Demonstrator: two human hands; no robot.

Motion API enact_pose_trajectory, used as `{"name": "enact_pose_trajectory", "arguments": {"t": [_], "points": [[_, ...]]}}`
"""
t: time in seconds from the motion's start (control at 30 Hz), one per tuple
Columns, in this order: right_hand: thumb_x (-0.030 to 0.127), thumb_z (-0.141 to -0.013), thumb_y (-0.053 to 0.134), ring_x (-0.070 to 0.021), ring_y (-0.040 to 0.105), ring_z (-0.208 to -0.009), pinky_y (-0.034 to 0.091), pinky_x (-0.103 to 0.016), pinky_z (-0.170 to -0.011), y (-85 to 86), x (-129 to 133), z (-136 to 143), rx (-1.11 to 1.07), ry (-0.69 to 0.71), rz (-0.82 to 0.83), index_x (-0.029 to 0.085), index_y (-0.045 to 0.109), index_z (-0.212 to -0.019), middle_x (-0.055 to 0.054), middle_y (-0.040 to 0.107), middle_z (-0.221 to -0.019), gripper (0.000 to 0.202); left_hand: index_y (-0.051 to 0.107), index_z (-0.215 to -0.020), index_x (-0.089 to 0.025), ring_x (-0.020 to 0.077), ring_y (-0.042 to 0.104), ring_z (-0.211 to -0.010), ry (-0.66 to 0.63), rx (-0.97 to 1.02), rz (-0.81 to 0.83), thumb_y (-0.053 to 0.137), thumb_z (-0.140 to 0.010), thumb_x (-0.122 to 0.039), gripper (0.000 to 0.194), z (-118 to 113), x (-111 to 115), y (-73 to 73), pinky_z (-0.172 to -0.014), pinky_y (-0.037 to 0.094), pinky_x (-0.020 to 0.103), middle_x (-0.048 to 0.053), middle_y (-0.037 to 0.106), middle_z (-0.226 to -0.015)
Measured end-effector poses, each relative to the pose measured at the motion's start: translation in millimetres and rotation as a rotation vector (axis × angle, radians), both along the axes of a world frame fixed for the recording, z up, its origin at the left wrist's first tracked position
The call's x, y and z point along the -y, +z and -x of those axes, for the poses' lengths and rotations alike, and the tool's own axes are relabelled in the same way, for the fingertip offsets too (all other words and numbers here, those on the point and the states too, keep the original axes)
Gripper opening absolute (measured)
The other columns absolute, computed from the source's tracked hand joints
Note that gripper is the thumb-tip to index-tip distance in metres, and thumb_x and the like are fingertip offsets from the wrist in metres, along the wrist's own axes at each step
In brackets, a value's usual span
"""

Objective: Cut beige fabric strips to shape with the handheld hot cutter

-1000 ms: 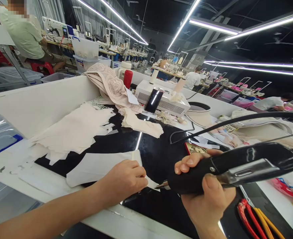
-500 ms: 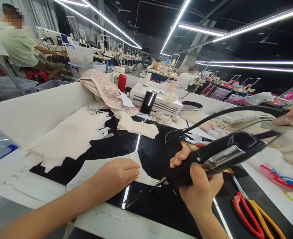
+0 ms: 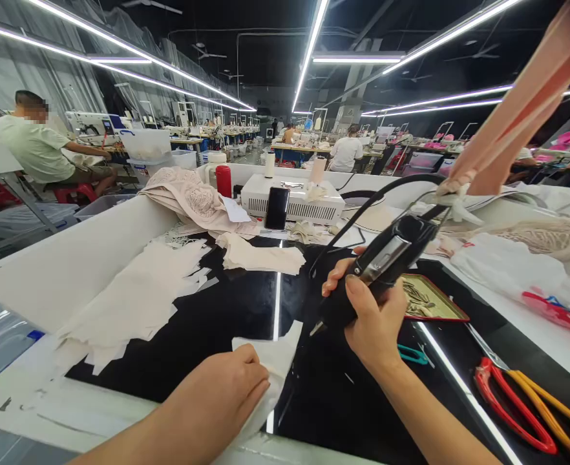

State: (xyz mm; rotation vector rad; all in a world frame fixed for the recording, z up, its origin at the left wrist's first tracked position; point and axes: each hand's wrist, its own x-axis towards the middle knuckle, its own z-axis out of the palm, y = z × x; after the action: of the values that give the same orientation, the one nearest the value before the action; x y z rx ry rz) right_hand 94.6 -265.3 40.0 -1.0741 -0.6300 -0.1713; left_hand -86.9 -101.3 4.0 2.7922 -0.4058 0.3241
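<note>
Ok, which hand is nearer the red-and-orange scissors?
Right. The right hand, around the black tool, is just left of the scissors; the left hand is farther left, on the white piece.

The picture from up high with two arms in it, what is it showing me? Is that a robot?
No robot here, just a person's two bare hands. The camera sits on the person's head, so you see what they see, looking forward and down.

The left hand rests on a thin white piece of cloth or paper. The right hand holds a black tool with a pointed metal tip and a cord.

They are over a shiny black tabletop. On it lie a pile of pale, flat pieces, scissors with red and orange handles and a red-rimmed tray of small things. Farther back stand a black phone and a white box with slots.
</note>
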Motion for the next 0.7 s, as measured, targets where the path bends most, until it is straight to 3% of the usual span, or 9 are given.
{"name": "enact_pose_trajectory", "arguments": {"t": [0.1, 0.2, 0.33, 0.43, 0.6, 0.7], "points": [[0.036, -0.087, 0.083, -0.0144, 0.064, -0.065, 0.055, -0.03, -0.061, 2.5, -3.1, 3.3, -0.008, 0.034, -0.022, 0.027, 0.06, -0.118, 0.004, 0.068, -0.086, 0.039, 0.069, -0.088, -0.021, 0.0126, 0.068, -0.067, 0.085, -0.153, 0.057, 0.056, -0.105, -0.014, 0.023, -9.7, -1.8, 13.0, -0.063, 0.051, 0.025, -0.002, 0.065, -0.086], [0.037, -0.088, 0.082, -0.0138, 0.064, -0.065, 0.056, -0.03, -0.062, 2.8, -4.9, 7.1, -0.004, 0.051, -0.023, 0.026, 0.061, -0.115, 0.004, 0.069, -0.087, 0.036, 0.07, -0.105, -0.02, 0.0201, 0.072, -0.091, 0.053, -0.158, 0.029, 0.069, -0.102, -0.018, 0.004, -29.3, -6.9, 23.3, -0.08, 0.057, 0.031, 0.002, 0.07, -0.103], [0.037, -0.089, 0.082, -0.0131, 0.064, -0.066, 0.056, -0.029, -0.062, 1.5, -5.9, 10.7, -0.003, 0.074, -0.026, 0.026, 0.061, -0.108, 0.004, 0.069, -0.087, 0.03, 0.061, -0.128, -0.02, 0.024, 0.066, -0.126, -0.137, -0.15, 0.112, 0.086, -0.091, -0.021, 0.044, -56.0, -11.5, 26.7, -0.111, 0.053, 0.039, 0.006, 0.07, -0.131], [0.035, -0.089, 0.082, -0.0125, 0.064, -0.067, 0.057, -0.028, -0.062, 1.1, -7.0, 12.6, -0.013, 0.097, -0.028, 0.026, 0.062, -0.106, 0.004, 0.069, -0.088, 0.027, 0.057, -0.138, -0.022, 0.0264, 0.057, -0.142, -0.234, -0.217, 0.158, 0.088, -0.089, -0.027, 0.058, -67.8, -14.7, 22.3, -0.122, 0.045, 0.043, 0.007, 0.067, -0.14], [0.034, -0.089, 0.081, -0.0119, 0.063, -0.066, 0.058, -0.027, -0.062, 0.9, -11.5, 15.2, -0.018, 0.121, -0.041, 0.027, 0.062, -0.108, 0.004, 0.068, -0.088, 0.028, 0.061, -0.133, -0.024, 0.0317, 0.046, -0.153, -0.242, -0.352, 0.136, 0.088, -0.09, -0.031, 0.051, -72.0, -22.4, 16.1, -0.124, 0.042, 0.048, 0.006, 0.067, -0.145], [0.034, -0.089, 0.081, -0.0121, 0.063, -0.066, 0.058, -0.028, -0.062, 0.8, -13.2, 17.4, -0.018, 0.141, -0.035, 0.027, 0.063, -0.107, 0.004, 0.068, -0.088, 0.027, 0.063, -0.128, -0.024, 0.0339, 0.043, -0.155, -0.224, -0.368, 0.111, 0.088, -0.09, -0.03, 0.045, -71.2, -25.3, 18.2, -0.126, 0.036, 0.059, 0.007, 0.068, -0.144]]}}
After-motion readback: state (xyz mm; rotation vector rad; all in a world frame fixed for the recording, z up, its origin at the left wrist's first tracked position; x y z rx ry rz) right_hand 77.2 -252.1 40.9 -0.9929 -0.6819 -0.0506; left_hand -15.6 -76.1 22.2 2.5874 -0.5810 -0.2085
